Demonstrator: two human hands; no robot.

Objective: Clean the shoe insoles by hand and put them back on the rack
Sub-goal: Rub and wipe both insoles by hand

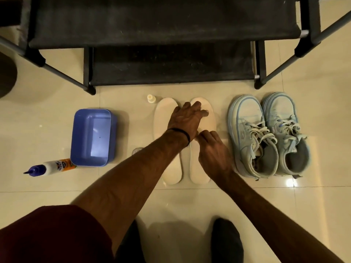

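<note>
On the tiled floor [190, 202] just in front of the black shoe rack [161, 25], two pale insoles [201, 149] lie flat side by side, toes toward the rack. Left hand [187, 120] reaches across with fingers spread and flat, pressing the front of the right-side insole. Right hand [212, 147] sits on the middle of that same insole, fingers bent at the knuckles with the tips down on it, not gripping anything as far as I can see. Light blue sneakers [269, 133] stand right of the insoles. Left of them there's a blue plastic tub [93, 137], with a glue bottle [50, 167] lying beside it, and a small white cap [151, 98] near the toes.
</note>
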